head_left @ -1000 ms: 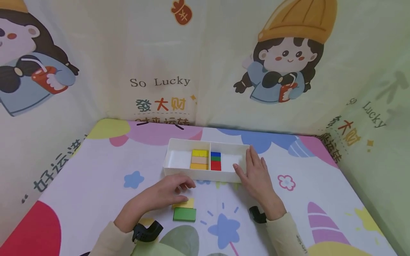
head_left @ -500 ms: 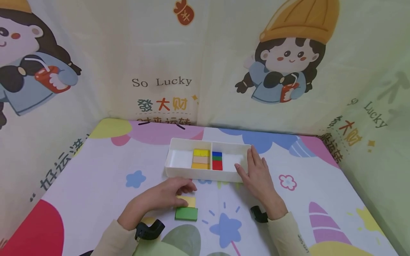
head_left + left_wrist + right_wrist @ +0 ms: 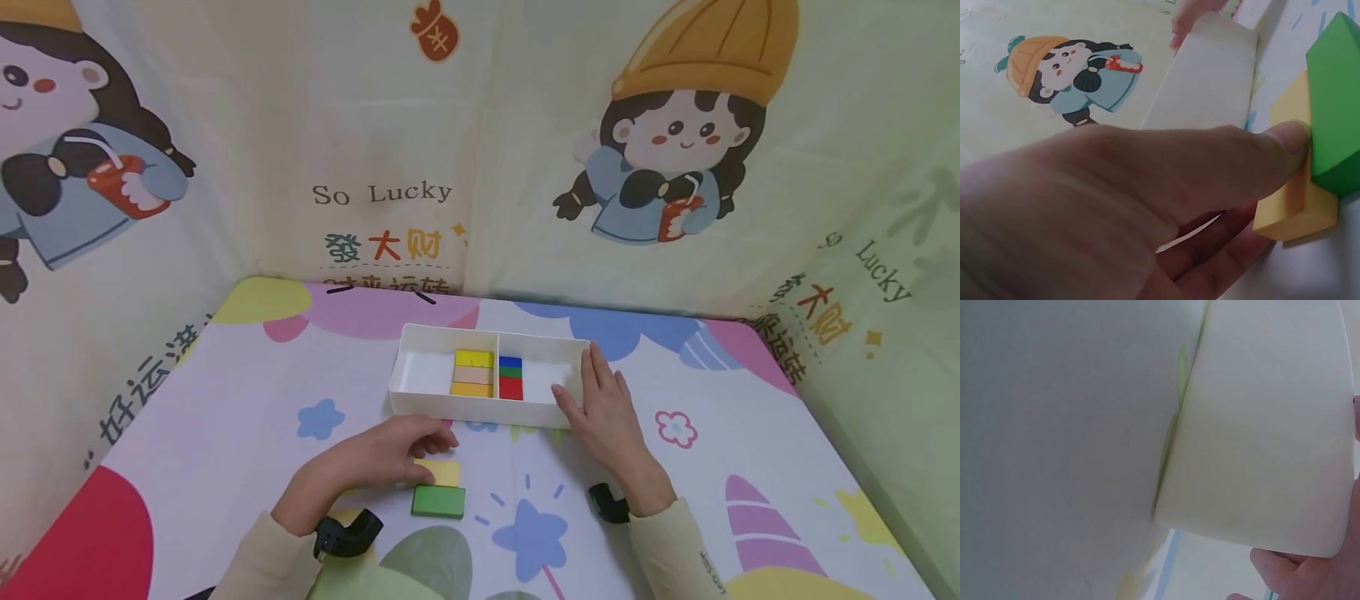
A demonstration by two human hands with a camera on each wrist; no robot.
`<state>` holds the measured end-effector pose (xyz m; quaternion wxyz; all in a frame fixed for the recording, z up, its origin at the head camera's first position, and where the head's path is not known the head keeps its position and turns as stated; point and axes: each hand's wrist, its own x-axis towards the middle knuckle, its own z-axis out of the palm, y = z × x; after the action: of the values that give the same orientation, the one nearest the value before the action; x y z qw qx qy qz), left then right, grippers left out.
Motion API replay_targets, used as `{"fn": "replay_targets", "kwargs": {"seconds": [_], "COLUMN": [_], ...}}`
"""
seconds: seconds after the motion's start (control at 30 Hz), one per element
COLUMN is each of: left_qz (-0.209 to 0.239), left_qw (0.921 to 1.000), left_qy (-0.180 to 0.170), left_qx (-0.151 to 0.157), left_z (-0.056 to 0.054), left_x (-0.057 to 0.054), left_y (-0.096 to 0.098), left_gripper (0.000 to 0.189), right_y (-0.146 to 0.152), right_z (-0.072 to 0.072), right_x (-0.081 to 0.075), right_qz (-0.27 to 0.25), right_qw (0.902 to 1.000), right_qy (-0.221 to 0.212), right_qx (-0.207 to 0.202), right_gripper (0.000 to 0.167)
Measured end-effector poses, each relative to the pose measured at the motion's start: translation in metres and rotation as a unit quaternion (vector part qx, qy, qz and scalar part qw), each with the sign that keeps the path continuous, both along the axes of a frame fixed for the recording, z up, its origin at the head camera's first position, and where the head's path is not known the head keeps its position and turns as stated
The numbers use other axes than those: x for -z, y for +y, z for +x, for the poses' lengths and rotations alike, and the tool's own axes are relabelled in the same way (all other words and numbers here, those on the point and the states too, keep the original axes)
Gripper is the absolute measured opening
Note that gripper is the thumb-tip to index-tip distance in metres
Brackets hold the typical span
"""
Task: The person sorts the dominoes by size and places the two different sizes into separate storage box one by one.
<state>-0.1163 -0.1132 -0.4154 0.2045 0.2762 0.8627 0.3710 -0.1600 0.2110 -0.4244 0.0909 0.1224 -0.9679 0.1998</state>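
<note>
In the head view my left hand (image 3: pixel 390 450) is over a pale yellow block (image 3: pixel 444 472). The thumb rests on that block, and the other fingers bend loosely beyond its far side. A green block (image 3: pixel 438 502) lies against the yellow one on the near side; the left wrist view shows both blocks (image 3: pixel 1338 106) close up. My right hand (image 3: pixel 611 417) lies with straight fingers along the right end of a white divided box (image 3: pixel 442 407), its thumb over the near rim. The right wrist view shows the box's outer wall (image 3: pixel 1260 437) and part of the hand (image 3: pixel 1310 575).
A divider (image 3: pixel 496 367) splits the box. Yellow (image 3: pixel 474 358), beige (image 3: pixel 473 374) and orange (image 3: pixel 472 389) blocks lie left of it. Blue (image 3: pixel 511 362), green (image 3: pixel 512 372) and red (image 3: pixel 511 388) blocks lie right of it. A printed cloth (image 3: pixel 675 367) covers the table; printed curtains surround it.
My left hand has shifted slightly, its thumb sliding a little to the left on the pale yellow block. The right hand, box and blocks stay put; the view has drifted slightly.
</note>
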Motion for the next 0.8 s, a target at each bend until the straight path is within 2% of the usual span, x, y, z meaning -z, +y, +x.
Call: {"fn": "replay_targets", "kwargs": {"seconds": [0.13, 0.47, 0.63, 0.8], "left_qz": [-0.009, -0.015, -0.015, -0.024], "left_qw": [0.9999, 0.9965, 0.996, 0.9947], "left_qy": [0.015, 0.079, 0.086, 0.099], "left_qx": [-0.001, -0.018, -0.018, -0.017], "left_z": [0.0019, 0.0032, 0.0025, 0.0009], "left_x": [-0.0009, -0.0019, -0.0011, 0.0009], "left_y": [0.0002, 0.0014, -0.0016, -0.0009], "left_gripper": [0.041, 0.035, 0.04, 0.036], "right_y": [-0.0005, 0.0, -0.0007, -0.0007], "right_z": [0.0002, 0.0007, 0.0009, 0.0005], "right_x": [-0.0002, 0.0012, 0.0009, 0.0], "right_qz": [0.0, -0.008, -0.002, 0.0], "right_qw": [1.0, 0.9999, 0.9998, 0.9998], "right_qy": [-0.009, -0.007, -0.02, -0.018], "right_qx": [0.0, 0.0, 0.004, 0.006], "right_gripper": [0.084, 0.083, 0.084, 0.084]}}
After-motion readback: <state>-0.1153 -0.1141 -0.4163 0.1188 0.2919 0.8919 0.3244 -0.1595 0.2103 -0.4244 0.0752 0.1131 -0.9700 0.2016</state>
